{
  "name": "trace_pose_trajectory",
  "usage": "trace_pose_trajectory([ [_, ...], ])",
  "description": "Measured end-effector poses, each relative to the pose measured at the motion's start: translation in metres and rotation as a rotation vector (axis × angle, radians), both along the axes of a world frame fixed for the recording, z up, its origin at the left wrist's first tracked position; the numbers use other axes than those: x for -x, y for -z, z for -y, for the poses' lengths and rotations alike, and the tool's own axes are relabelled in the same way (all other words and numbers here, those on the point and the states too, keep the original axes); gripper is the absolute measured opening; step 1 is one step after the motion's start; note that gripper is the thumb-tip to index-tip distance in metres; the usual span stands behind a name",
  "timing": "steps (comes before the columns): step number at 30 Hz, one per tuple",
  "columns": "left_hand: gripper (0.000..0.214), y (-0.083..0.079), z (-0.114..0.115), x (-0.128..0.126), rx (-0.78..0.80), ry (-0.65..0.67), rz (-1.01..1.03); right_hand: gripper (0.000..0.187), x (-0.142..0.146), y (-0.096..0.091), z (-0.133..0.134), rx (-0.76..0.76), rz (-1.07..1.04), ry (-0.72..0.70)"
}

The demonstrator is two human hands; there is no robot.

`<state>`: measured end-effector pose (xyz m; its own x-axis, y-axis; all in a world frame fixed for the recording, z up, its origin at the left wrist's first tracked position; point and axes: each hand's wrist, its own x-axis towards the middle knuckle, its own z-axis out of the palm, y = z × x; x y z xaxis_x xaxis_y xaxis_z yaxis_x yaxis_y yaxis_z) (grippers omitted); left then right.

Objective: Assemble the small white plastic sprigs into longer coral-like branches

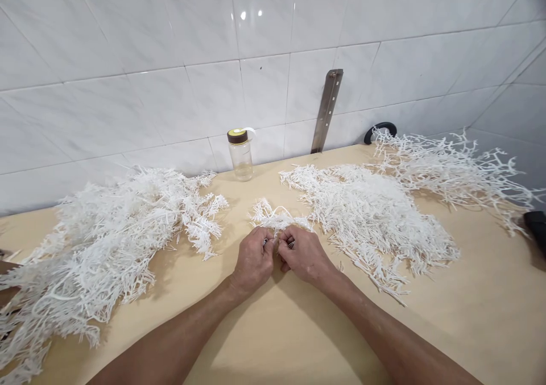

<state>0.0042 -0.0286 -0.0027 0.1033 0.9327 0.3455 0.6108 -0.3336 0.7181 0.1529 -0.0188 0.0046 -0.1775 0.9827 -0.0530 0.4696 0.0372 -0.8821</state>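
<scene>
Both hands — left hand [252, 258] and right hand [302, 253] — pinch one small white branched plastic sprig [275, 218] at table centre between closed fingertips; grip near its stem, working gently to avoid snapping branches.

Clear plastic bottle [241, 153] with brown lid — 12 o'clock on wooden tabletop [273, 339], against white tiled wall [170, 44]. Metal bracket [327, 110] at 1 o'clock; black curved handle [379, 130] — 2 o'clock.
</scene>
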Motion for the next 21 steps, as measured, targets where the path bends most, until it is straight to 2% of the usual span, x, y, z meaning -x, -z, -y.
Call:
trace_pose_trajectory([
  [3,0.017,0.002,-0.001,0.0,-0.021,0.003,-0.002,0.011,0.005,-0.007,0.003,-0.181,0.228,0.019],
  [5,0.017,0.002,0.0,0.0,-0.031,0.006,-0.011,0.013,0.007,-0.01,0.003,-0.249,0.315,0.023],
  [8,0.019,0.001,0.002,0.001,-0.113,0.043,-0.053,0.015,0.002,-0.013,0.0,-0.157,0.251,0.015],
  [12,0.021,-0.004,0.005,0.004,-0.25,0.122,-0.041,0.014,-0.018,-0.015,-0.009,0.068,-0.027,0.084],
  [15,0.021,-0.006,0.002,0.006,-0.12,0.053,0.129,0.014,-0.04,-0.022,-0.015,0.157,-0.353,-0.022],
  [17,0.023,-0.005,-0.002,0.007,0.037,-0.007,0.258,0.021,-0.054,-0.029,-0.017,0.152,-0.443,-0.045],
  [19,0.027,-0.004,-0.005,0.008,0.156,-0.03,0.351,0.024,-0.068,-0.034,-0.019,0.06,-0.419,0.05],
  [21,0.031,-0.004,-0.007,0.008,0.213,-0.033,0.402,0.023,-0.08,-0.039,-0.021,-0.062,-0.299,0.206],
])
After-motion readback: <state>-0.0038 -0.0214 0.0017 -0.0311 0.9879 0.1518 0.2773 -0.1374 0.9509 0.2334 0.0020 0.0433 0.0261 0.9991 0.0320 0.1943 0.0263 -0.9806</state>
